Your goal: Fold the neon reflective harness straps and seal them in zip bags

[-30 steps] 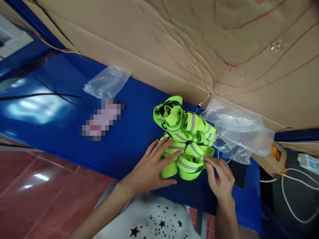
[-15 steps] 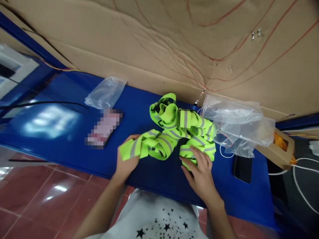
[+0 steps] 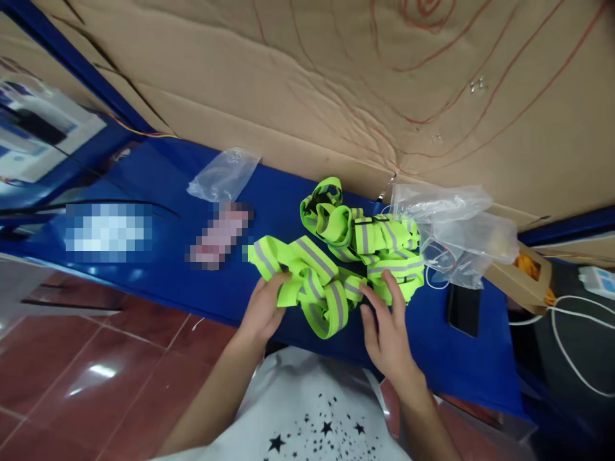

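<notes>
My left hand (image 3: 264,307) is closed on a neon yellow-green reflective strap (image 3: 314,272) with grey stripes, which hangs in loose loops between my hands. My right hand (image 3: 388,320) has its fingers apart beside the right end of these loops, fingertips at or near the band; whether they touch it I cannot tell. Behind lies a heap of similar reflective straps (image 3: 365,237), partly rolled, with black buckles showing among them. The heap's lower right roll sits just beyond my right fingers.
On the blue table (image 3: 432,358) lie a clear plastic bag (image 3: 225,174) and a blurred-out flat pink object (image 3: 221,237) to the left. More plastic bags (image 3: 456,224), a black phone (image 3: 464,310) and a cardboard box (image 3: 523,275) are at right. A cardboard panel (image 3: 288,83) stands behind.
My left hand has drawn its strap toward me and away from the heap. My right hand has come off the lower right roll and moved to the loops, fingers spread.
</notes>
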Action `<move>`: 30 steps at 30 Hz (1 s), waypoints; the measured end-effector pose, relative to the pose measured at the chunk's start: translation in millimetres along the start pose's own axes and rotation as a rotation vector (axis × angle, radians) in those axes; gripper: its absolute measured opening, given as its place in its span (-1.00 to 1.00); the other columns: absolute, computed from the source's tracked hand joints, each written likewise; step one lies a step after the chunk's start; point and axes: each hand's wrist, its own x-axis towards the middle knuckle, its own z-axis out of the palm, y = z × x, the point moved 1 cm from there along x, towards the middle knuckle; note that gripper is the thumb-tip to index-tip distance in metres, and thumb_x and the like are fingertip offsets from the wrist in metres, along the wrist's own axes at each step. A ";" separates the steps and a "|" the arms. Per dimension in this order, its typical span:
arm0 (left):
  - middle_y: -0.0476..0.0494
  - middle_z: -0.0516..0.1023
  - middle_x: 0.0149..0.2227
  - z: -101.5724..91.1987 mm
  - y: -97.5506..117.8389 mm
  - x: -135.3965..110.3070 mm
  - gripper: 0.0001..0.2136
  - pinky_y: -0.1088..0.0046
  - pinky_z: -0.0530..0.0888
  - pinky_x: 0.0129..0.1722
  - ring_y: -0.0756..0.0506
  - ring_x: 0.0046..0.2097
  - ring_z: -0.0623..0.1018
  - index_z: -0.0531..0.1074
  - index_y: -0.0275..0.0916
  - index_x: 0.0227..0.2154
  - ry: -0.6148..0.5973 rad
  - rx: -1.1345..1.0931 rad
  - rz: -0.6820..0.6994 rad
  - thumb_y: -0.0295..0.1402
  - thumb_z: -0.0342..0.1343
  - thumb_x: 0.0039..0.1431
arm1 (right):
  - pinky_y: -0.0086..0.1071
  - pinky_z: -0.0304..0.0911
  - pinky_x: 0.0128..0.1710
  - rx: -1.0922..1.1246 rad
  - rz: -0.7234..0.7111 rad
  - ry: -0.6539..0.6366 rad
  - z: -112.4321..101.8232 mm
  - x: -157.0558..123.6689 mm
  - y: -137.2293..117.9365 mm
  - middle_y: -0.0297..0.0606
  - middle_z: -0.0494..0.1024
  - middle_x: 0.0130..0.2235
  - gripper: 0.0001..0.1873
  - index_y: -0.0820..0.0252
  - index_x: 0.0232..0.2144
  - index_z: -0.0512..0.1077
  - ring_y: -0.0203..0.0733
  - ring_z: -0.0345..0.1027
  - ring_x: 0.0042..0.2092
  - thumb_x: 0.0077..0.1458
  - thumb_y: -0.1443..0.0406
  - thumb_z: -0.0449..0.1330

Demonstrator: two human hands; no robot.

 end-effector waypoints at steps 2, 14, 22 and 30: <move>-0.13 0.68 -0.25 -4.9 -0.4 -0.7 -0.58 0.43 0.57 -0.28 -0.15 -0.25 0.66 0.57 -0.28 -0.19 -0.034 0.027 -0.018 -0.36 0.46 -0.20 | 0.11 0.10 0.41 -0.026 -0.054 -0.054 4.1 1.6 -11.3 -0.12 -0.11 0.55 -0.46 0.00 0.39 0.20 0.12 -0.12 0.54 0.42 0.30 0.11; -0.27 0.44 0.30 -5.6 -9.9 -25.0 -0.59 0.11 0.43 0.33 -0.20 0.37 0.41 0.29 -0.10 0.27 -0.364 1.085 1.370 -0.45 0.03 0.41 | 0.01 -0.13 0.41 -0.046 -0.030 -0.208 2.4 -35.2 -10.2 -0.28 0.38 0.38 -0.51 0.02 0.40 0.17 -0.02 0.05 0.47 0.50 0.19 -0.02; -0.27 0.35 0.40 2.8 -48.3 -15.6 -0.60 -0.10 0.17 0.48 -0.29 0.49 0.24 0.39 -0.20 0.27 -0.592 1.537 1.218 -0.28 -0.04 0.47 | -0.01 -0.05 0.34 -0.125 0.116 0.002 -21.3 -75.1 18.8 -0.27 0.61 0.15 -0.69 0.01 0.18 0.42 -0.08 0.44 0.22 0.47 0.28 0.06; -0.30 0.26 0.44 -3.2 -47.9 -12.7 -0.58 -0.16 0.08 0.49 -0.29 0.53 0.13 0.37 -0.12 0.32 -0.703 1.587 1.239 -0.27 -0.14 0.52 | -0.03 -0.03 0.42 -0.067 -0.135 -0.041 -13.0 -45.1 -36.5 -0.13 0.37 0.38 -0.56 0.07 0.29 0.32 -0.07 0.20 0.41 0.44 0.18 0.11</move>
